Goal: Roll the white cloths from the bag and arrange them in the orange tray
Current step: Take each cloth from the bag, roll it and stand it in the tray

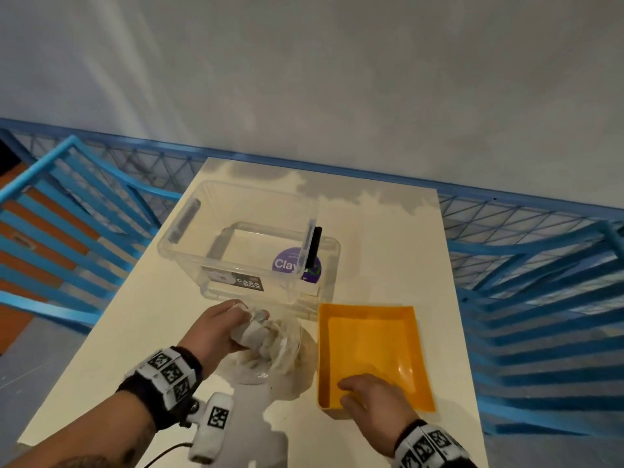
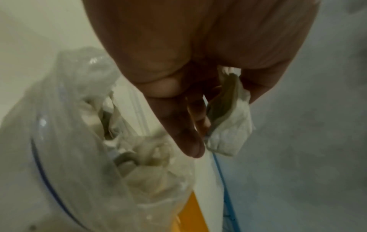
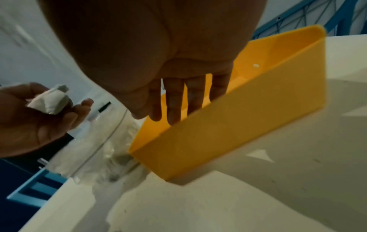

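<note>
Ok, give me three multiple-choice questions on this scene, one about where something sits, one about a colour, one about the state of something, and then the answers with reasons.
1. Where does the rectangular orange plastic tray sit relative to the clear plastic bag of white cloths?
A. To its right
B. To its left
C. Inside the box

2. What colour is the round sticker on the clear plastic storage box?
A. Red
B. Purple
C. Green

3. What is the left hand doing?
A. Lying flat on the table
B. Gripping a crumpled white cloth
C. Lifting the tray

Answers:
1 A, the head view shows the tray right of the bag on the cream table.
2 B, the sticker is purple with white lettering.
3 B, the left wrist view shows fingers curled round the cloth, while the right hand rests on the tray's near edge.
</note>
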